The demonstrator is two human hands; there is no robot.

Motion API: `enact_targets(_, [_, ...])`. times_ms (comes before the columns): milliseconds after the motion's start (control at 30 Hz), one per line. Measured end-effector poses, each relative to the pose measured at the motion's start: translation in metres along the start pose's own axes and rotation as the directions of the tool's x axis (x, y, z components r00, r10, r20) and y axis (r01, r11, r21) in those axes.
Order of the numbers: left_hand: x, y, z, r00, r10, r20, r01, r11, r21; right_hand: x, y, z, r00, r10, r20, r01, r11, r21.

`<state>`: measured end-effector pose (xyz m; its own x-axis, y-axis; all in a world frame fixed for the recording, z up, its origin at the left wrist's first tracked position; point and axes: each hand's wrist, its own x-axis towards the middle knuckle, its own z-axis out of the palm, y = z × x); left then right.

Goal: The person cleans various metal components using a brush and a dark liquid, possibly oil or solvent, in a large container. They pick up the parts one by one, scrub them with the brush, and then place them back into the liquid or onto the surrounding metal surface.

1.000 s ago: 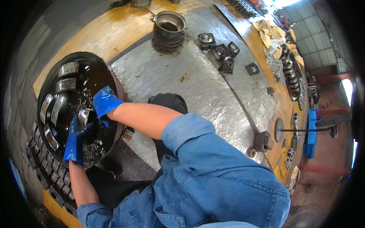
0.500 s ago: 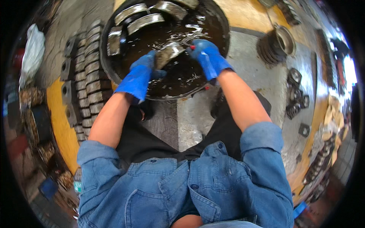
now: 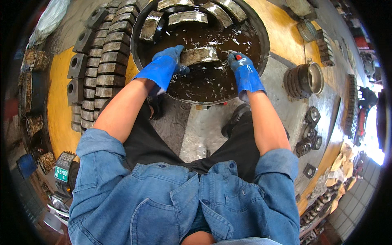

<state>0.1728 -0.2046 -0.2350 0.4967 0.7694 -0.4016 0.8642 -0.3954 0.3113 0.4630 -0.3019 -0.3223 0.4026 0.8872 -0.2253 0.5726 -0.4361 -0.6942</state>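
Over a round black basin (image 3: 266, 38) of dark, murky liquid, I hold a curved, dirty metal block (image 3: 200, 55). My left hand (image 3: 167, 60), in a blue rubber glove, is closed around the block's left end. At the block's right end is my right hand (image 3: 244, 71), gloved the same way, with its fingers curled round a small red-handled tool (image 3: 239, 57). Most of that tool is hidden by the glove, so its kind is unclear. Several similar curved blocks (image 3: 188, 17) lie along the far side of the basin, partly in the liquid.
Rows of stacked curved metal blocks (image 3: 112, 69) stand left of the basin, beside square metal pieces with round holes (image 3: 75, 65). On the right are a ribbed metal cylinder (image 3: 304, 80) and several small round metal parts (image 3: 309, 132). My shoe (image 3: 234, 120) is close to the basin.
My view has shifted, so the basin appears farther right. The block in my left hand has turned from a slant to nearly level. Both hands keep their grips.
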Motion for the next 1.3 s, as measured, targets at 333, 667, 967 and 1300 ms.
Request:
enact_targets(333, [-0.02, -0.063, 0.025, 0.973, -0.021, 0.229, 0.229, 0.166, -0.959, -0.016, -0.075, -0.063, 0.995, 0.002, -0.101, 0.049, 0.868, 0.494])
enact_targets(667, [0.021, -0.131, 0.068, 0.912, 0.411, 0.01, -0.377, 0.847, -0.376, -0.029, -0.162, -0.005, 0.991, -0.031, 0.13, -0.065, 0.737, 0.673])
enact_targets(967, [0.012, -0.097, 0.047, 0.988, 0.154, -0.015, -0.14, 0.847, -0.512, -0.029, -0.16, 0.043, 0.988, -0.012, 0.157, -0.033, 0.959, 0.282])
enact_targets(1300, [0.006, -0.066, 0.044, 0.988, -0.029, 0.151, 0.154, 0.225, -0.962, -0.013, -0.092, -0.047, 0.998, 0.035, -0.059, -0.017, 0.958, 0.287])
